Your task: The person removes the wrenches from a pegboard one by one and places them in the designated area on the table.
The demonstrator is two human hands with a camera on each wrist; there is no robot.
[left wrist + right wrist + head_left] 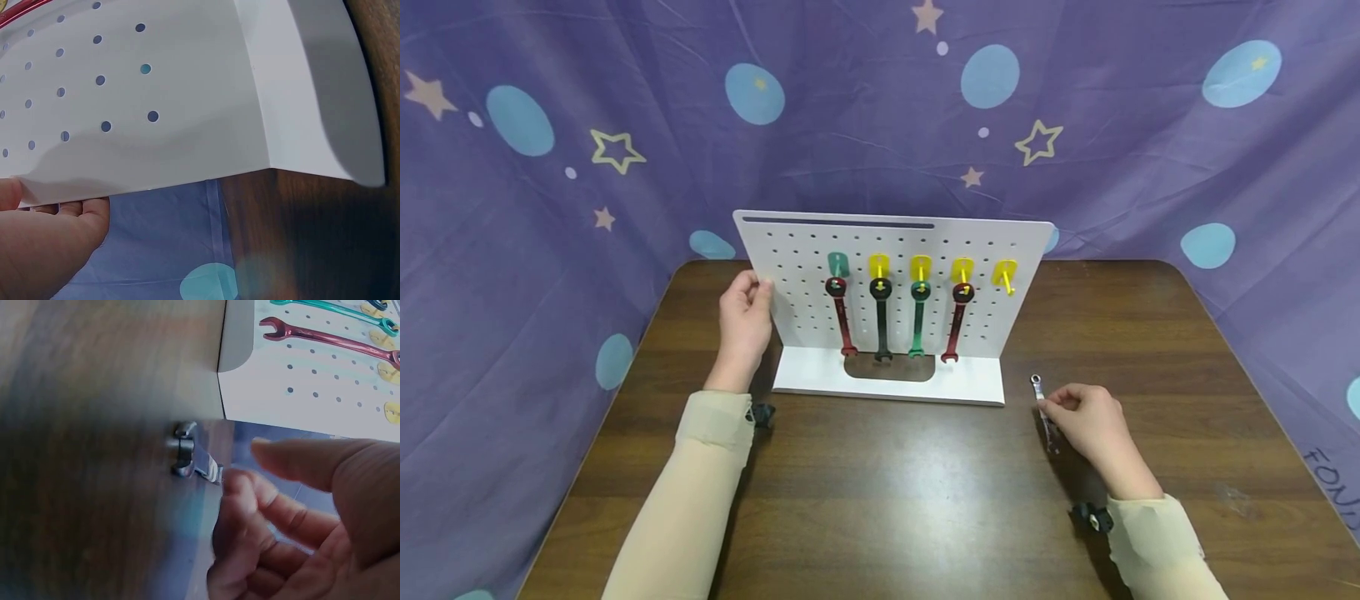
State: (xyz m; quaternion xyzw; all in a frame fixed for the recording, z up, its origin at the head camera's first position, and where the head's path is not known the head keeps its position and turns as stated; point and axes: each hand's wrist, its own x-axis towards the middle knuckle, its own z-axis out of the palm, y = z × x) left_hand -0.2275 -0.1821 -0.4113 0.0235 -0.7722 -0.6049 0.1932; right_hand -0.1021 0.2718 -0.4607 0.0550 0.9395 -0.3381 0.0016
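Note:
My left hand (746,321) grips the left edge of the white pegboard (805,312), with fingers behind the panel in the left wrist view. Red, dark, green and red wrenches (955,325) hang from hooks. The rightmost yellow hook (1006,277) bears nothing. Right of the stand, a small silver wrench (1037,385) has its ring end toward the back. My right hand (1086,417) is at its middle, fingers bent. In the right wrist view, a gap shows between thumb (294,459) and index finger, beside the silver wrench (185,450); whether they touch it is unclear.
The board's white base (962,382) stands on the brown wooden table (880,492), toward its back. A purple curtain (865,108) with stars and blue ovals hangs behind and at both sides. A black device is at each wrist.

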